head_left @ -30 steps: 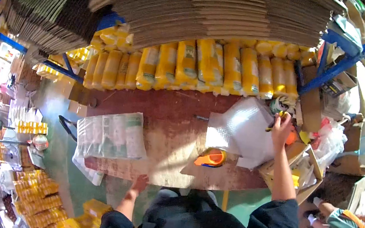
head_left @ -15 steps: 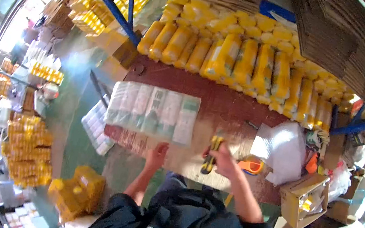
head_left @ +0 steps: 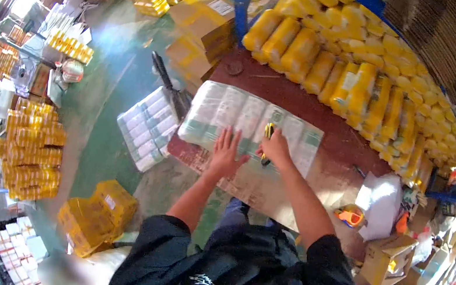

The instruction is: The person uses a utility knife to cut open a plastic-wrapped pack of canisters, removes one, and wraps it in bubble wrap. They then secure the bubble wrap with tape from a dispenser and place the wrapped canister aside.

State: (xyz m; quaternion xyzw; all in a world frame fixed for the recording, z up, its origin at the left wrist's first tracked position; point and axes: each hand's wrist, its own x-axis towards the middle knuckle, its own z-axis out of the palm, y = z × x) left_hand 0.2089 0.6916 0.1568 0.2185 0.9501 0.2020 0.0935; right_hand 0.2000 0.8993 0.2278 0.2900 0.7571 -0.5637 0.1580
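1. With the left hand (head_left: pixel 226 155), presses palm-down at the near edge of the plastic-wrapped pack (head_left: pixel 250 113), open, fingers spread, gripping nothing.
2. With the right hand (head_left: pixel 276 148), grips a yellow-and-black tool (head_left: pixel 269 132), fingers closed around it, held over the near part of the same pack, right of the left hand; cannot tell whether tool and wrap touch.
3. Has the pack lying flat on the red-brown table (head_left: pixel 350 156), toward its left end, with white rolls side by side under clear wrap.
4. To the right on the table, has an orange tape dispenser (head_left: pixel 351 216), just beside a translucent plastic sheet (head_left: pixel 382 204).
5. Near the table's right end, has an open cardboard box (head_left: pixel 387 262).
6. Along the far side, has yellow-wrapped rolls (head_left: pixel 345 89) in a long, piled row.
7. Past the left end, has another wrapped white bundle (head_left: pixel 150 131); nearer on the floor, yellow-taped boxes (head_left: pixel 96 218).
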